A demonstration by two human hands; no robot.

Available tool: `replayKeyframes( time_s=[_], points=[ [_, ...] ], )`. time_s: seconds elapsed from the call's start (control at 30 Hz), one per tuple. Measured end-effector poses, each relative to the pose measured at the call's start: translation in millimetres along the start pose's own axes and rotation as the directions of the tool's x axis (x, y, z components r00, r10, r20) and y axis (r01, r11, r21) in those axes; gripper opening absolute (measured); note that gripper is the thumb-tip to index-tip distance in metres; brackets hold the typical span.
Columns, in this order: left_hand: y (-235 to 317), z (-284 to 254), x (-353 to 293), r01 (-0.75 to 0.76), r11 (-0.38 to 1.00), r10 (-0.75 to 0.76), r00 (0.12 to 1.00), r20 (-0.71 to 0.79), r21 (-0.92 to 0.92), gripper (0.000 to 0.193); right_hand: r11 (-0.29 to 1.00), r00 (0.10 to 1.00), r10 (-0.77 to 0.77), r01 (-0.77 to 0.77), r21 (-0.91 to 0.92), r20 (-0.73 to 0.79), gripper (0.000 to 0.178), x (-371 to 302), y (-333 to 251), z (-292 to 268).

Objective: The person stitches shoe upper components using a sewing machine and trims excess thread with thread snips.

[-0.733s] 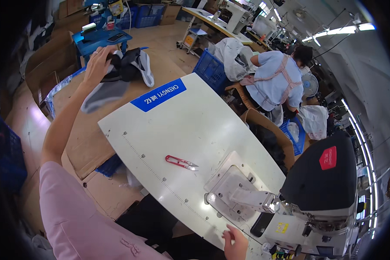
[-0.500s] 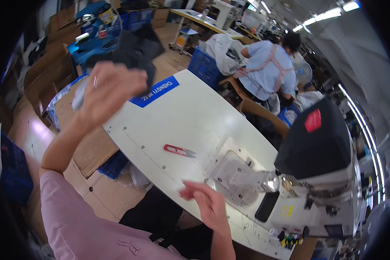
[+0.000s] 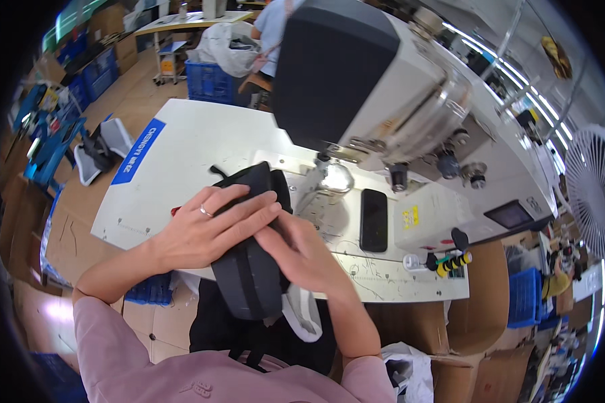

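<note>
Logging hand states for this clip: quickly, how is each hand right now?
Left hand: laid across the black piece; whether its grip is closed cannot be told.
Right hand: against the same piece; closed or open cannot be told.

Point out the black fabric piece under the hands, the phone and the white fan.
Black fabric piece [image 3: 246,281]: head view, on its lower part, nearest the person.
Phone [image 3: 374,220]: head view, middle of its dark face.
White fan [image 3: 588,191]: head view, on its round grille.
</note>
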State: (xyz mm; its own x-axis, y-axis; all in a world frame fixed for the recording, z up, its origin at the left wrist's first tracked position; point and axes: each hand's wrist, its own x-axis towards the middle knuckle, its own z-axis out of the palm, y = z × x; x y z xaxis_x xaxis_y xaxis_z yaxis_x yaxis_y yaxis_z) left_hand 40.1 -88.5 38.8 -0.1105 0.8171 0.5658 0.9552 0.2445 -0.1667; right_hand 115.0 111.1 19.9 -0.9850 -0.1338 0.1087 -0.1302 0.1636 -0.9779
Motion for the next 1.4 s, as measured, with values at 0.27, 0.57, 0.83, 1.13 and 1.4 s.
replayKeyframes(
  time_s=[0.27,0.57,0.83,1.13,1.4],
  points=[
    [-87,50,38,-0.129,0.95,0.2,0.95,-0.24,0.285,0.046,0.994,0.841,0.112,-0.085,0.076,-0.53,0.031,-7,62,-143],
    [-166,150,66,0.335,0.588,-0.31,0.934,0.178,-0.736,0.033,0.971,0.931,0.209,-0.161,0.178,-0.298,0.022,118,185,-194],
    [-108,155,67,-0.125,0.976,0.072,0.958,-0.279,-0.179,0.033,0.911,0.84,-0.059,-0.175,-0.374,-0.539,0.021,55,97,-178],
    [-32,162,58,-0.153,0.986,0.163,0.844,-0.511,0.063,0.029,0.973,0.529,-0.186,-0.02,-0.231,-0.828,0.004,14,83,-74],
    [-33,151,63,-0.065,0.973,-0.047,0.883,-0.467,-0.221,0.041,0.969,0.557,-0.231,0.052,-0.243,-0.798,0.019,8,82,-76]
  ],
)
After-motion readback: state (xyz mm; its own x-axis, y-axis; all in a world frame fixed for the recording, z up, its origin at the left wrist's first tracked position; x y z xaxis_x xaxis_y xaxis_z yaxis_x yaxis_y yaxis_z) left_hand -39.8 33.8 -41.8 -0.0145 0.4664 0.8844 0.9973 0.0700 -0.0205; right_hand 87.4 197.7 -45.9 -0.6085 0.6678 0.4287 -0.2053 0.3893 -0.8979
